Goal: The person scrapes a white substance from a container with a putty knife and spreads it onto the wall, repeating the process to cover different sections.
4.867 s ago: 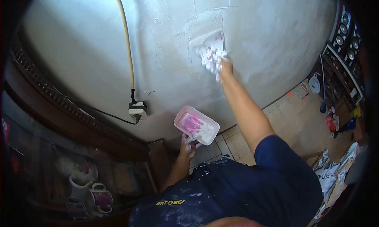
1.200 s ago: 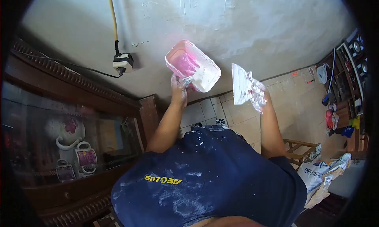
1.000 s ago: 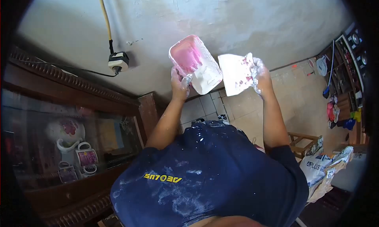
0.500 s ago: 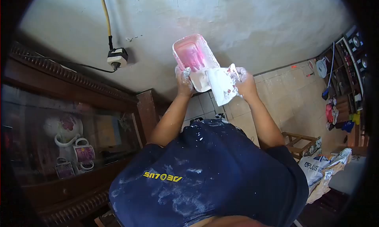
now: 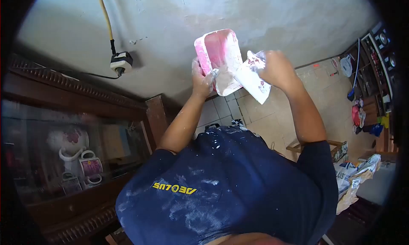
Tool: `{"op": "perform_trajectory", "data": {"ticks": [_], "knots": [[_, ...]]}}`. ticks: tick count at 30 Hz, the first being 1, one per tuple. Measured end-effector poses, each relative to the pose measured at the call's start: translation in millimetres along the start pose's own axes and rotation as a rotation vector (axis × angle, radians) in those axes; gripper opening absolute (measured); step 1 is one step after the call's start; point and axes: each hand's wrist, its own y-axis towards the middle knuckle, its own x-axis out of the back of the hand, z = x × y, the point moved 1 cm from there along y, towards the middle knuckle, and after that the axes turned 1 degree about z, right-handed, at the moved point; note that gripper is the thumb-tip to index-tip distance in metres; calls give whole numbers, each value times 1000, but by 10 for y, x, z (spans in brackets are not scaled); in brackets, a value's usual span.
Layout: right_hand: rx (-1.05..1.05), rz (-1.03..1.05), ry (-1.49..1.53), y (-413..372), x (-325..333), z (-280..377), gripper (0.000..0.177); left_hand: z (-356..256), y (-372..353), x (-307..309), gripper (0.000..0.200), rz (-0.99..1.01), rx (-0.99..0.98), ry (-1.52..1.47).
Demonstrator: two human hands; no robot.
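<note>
My left hand, smeared with white, grips the side of a pink plastic tub, its thumb over the near rim. White putty lies in the lower end of the tub and coats its walls. My right hand is closed on a wide putty scraper covered in white, with some reddish-brown spots showing. The scraper's blade overlaps the tub's right rim in this view. Both are held up in front of the grey wall.
A power socket hangs on a yellow cable at the left. Below it stands a dark wooden glass cabinet with mugs inside. Tiled floor spreads beneath. At right are a wooden frame, a paper sack and shelves.
The tub has tilted and shifted slightly up and right. My right hand has risen and turned over, swinging the scraper to a new angle at the tub's right rim.
</note>
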Motion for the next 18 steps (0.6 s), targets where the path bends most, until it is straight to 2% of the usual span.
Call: {"op": "perform_trajectory", "data": {"ticks": [2, 4, 6, 11, 14, 15, 18], "knots": [[6, 173, -267, 84, -106, -25, 24, -24, 7, -36, 60, 18, -20, 61], [2, 168, -261, 127, -169, -78, 20, -63, -8, -89, 60, 27, -15, 71], [-58, 281, -62, 225, -273, -207, 18, -13, -9, -95, 59, -17, -32, 150], [-124, 324, -24, 271, -466, -336, 24, 135, -51, -22, 64, -64, -28, 237], [-182, 342, 55, 272, -590, -396, 25, 194, -90, 19, 64, -121, -10, 420], [-185, 342, 57, 277, -669, -439, 25, 193, -84, -18, 62, -123, -9, 261], [-139, 383, 109, 313, -824, -510, 25, 126, -140, -74, 60, -109, 21, 337]]}}
